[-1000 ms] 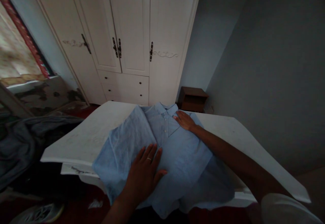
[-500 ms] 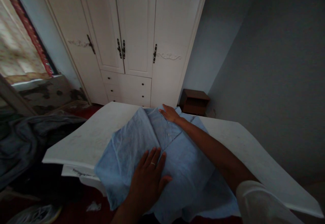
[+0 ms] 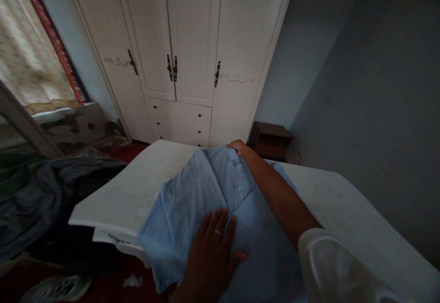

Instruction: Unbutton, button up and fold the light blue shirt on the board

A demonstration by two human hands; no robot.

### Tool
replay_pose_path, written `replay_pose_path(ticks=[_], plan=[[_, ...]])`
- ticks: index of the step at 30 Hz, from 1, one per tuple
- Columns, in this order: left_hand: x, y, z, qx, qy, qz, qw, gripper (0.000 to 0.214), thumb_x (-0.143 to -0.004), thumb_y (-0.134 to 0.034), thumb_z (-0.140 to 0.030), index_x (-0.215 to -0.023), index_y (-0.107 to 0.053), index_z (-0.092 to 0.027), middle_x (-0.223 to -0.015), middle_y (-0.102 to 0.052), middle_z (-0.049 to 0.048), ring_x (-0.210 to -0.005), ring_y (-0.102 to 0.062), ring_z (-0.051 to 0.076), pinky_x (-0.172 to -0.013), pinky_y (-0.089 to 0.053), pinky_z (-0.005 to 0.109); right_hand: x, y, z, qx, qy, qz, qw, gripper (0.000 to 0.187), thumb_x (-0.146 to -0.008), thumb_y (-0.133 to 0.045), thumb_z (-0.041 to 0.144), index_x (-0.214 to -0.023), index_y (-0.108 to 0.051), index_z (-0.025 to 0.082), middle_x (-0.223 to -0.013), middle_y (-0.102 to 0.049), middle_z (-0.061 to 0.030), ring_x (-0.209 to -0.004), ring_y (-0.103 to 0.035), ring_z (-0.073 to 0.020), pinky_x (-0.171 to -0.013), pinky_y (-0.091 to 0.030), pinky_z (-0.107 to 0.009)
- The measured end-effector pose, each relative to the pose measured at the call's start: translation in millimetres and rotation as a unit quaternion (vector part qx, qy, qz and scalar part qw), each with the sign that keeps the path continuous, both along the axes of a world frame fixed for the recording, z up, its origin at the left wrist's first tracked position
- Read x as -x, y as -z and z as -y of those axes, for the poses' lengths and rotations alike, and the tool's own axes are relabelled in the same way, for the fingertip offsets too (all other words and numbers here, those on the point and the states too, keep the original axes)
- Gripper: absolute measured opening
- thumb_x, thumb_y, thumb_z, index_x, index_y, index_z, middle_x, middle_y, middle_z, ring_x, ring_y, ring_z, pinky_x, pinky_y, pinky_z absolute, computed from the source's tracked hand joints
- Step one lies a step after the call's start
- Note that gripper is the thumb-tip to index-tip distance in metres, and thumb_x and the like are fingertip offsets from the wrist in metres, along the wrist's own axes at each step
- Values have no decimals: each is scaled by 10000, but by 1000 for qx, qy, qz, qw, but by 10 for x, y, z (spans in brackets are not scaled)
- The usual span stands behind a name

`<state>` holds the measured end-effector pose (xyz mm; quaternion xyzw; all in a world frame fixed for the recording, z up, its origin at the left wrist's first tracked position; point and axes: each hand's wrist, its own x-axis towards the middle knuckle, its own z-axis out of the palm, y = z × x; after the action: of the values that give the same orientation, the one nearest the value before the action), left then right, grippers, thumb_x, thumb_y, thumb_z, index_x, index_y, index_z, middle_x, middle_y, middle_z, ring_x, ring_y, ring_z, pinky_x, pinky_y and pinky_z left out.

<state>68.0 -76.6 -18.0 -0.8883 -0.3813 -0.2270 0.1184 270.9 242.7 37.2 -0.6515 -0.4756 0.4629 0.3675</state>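
Observation:
A light blue button-up shirt (image 3: 192, 193) lies spread over a white table (image 3: 137, 179), its collar at the far edge and its lower part hanging over the near edge. My left hand (image 3: 215, 250), with a ring on one finger, rests flat on the lower front, fingers stretched out. At the far edge, my right hand (image 3: 238, 147) has its fingers curled around the shirt's collar. Some of those fingertips are hidden behind the cloth. Small buttons run down the placket below the collar.
A white wardrobe (image 3: 192, 37) with drawers stands beyond the table, and a small brown cabinet (image 3: 273, 138) sits at its right. Dark clothing (image 3: 51, 193) is heaped on the left. A curtained window (image 3: 37, 55) is at the upper left. A shoe (image 3: 58, 289) lies on the red floor.
My right hand has gone from lying flat on the collar area to gripping the collar at the far edge. The left hand stays flat on the shirt. The view has shifted slightly.

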Motion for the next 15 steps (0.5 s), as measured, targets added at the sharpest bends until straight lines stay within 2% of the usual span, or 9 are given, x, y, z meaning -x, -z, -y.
replay_pose_path(ticks=[4, 9, 11, 13, 15], plan=[[-1, 22, -6, 11, 2, 14, 1000, 658, -910, -428, -589, -1436, -414, -195, -1443, -481, 132, -1332, -450, 298, -1053, -416, 480, -69, 30, 68, 76, -29, -44, 996, 204, -852, -633, 264, -945, -645, 84, -629, -667, -63, -625, -663, -197, -669, -572, -360], [-3, 32, 10, 36, 9, 24, 999, 674, -906, -449, -578, -1456, -376, -196, -1463, -451, 137, -1351, -424, 310, -1064, -410, 504, -55, -12, 30, 155, -90, -83, 980, 239, -870, -603, 330, -923, -667, 106, -714, -717, -109, -661, -692, -239, -708, -583, -444], [41, -13, 17, 81, 36, 43, 995, 676, -910, -462, -556, -1476, -336, -207, -1475, -438, 124, -1361, -412, 302, -1082, -399, 505, -33, 7, -3, 165, -97, -83, 978, 178, -835, -650, 277, -918, -669, 120, -705, -721, -104, -652, -692, -236, -715, -584, -432], [143, -104, -14, 157, 49, 98, 981, 622, -937, -445, -504, -1485, -310, -243, -1461, -468, 83, -1338, -450, 255, -1073, -429, 446, -20, 52, -21, 148, -89, -78, 982, 121, -801, -674, 184, -905, -665, 125, -670, -713, -86, -627, -685, -219, -717, -583, -404], [306, -231, -118, 227, 1, 199, 953, 499, -975, -383, -433, -1449, -374, -279, -1402, -544, 41, -1260, -536, 201, -1015, -486, 370, -22, 104, -23, 127, -81, -78, 986, 106, -783, -675, 131, -887, -659, 116, -635, -698, -68, -606, -674, -202, -720, -582, -383]])
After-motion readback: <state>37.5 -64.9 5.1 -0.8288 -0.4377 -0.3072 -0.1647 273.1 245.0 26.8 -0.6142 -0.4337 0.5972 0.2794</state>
